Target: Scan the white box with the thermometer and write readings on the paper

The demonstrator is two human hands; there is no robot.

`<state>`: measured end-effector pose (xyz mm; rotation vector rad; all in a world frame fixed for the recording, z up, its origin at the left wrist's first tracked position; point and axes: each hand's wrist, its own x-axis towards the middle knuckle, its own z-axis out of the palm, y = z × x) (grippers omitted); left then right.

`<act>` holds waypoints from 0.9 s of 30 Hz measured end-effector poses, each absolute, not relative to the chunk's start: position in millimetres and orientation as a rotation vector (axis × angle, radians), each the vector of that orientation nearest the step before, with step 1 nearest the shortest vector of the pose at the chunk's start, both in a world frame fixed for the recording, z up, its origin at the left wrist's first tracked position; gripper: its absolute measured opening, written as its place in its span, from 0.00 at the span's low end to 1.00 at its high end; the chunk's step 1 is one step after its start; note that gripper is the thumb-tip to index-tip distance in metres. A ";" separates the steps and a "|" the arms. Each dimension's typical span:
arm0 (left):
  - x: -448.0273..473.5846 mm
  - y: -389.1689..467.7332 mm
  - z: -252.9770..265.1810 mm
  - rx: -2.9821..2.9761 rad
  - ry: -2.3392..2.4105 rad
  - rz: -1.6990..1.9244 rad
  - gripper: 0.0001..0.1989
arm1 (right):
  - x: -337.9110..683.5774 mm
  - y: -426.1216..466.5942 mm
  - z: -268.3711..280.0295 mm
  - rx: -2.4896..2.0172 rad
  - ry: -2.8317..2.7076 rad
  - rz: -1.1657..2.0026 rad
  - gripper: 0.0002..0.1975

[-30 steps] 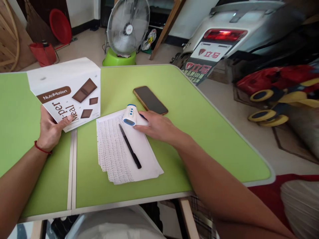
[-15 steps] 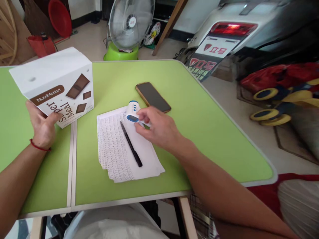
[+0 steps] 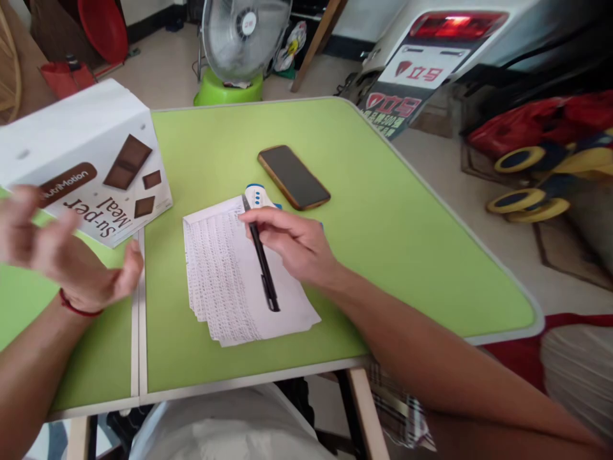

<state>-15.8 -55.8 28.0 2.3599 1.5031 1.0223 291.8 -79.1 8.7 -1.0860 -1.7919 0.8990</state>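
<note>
My right hand [image 3: 294, 243] pinches a black pen [image 3: 262, 262] near its top end, with the tip resting on a stack of printed paper sheets [image 3: 225, 281] on the green table [image 3: 407, 230]. Just behind my fingers lies a white and blue thermometer [image 3: 256, 195] on the paper's far corner. My left hand [image 3: 67, 262] hovers open and blurred over the table's left part, fingers spread, holding nothing. A white NutriMotion meal box [image 3: 90, 160] stands on the table just beyond it. A dark phone [image 3: 293, 176] lies behind the thermometer.
The table is two green panels joined by a seam [image 3: 135, 319]. Beyond it stand a floor fan [image 3: 242, 45] on a green base, a scooter's rear [image 3: 445, 45], a red basin [image 3: 103, 25] and red, yellow and blue toys [image 3: 550, 160] on the floor at right.
My right hand left the thermometer on the paper and picked up the pen. My left hand let go of the box and pulled back, open.
</note>
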 end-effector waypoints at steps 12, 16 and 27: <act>35.4 -85.9 5.8 2.806 0.788 0.408 0.24 | 265.9 -74.4 -9.2 -1.022 -1.547 1.237 0.15; 35.2 -88.4 2.4 2.808 0.791 0.360 0.26 | 265.5 -72.6 -13.2 -1.111 -1.531 1.126 0.05; 36.7 -88.9 2.3 2.807 0.807 0.322 0.26 | 261.6 -75.0 -14.9 -1.277 -1.575 0.861 0.03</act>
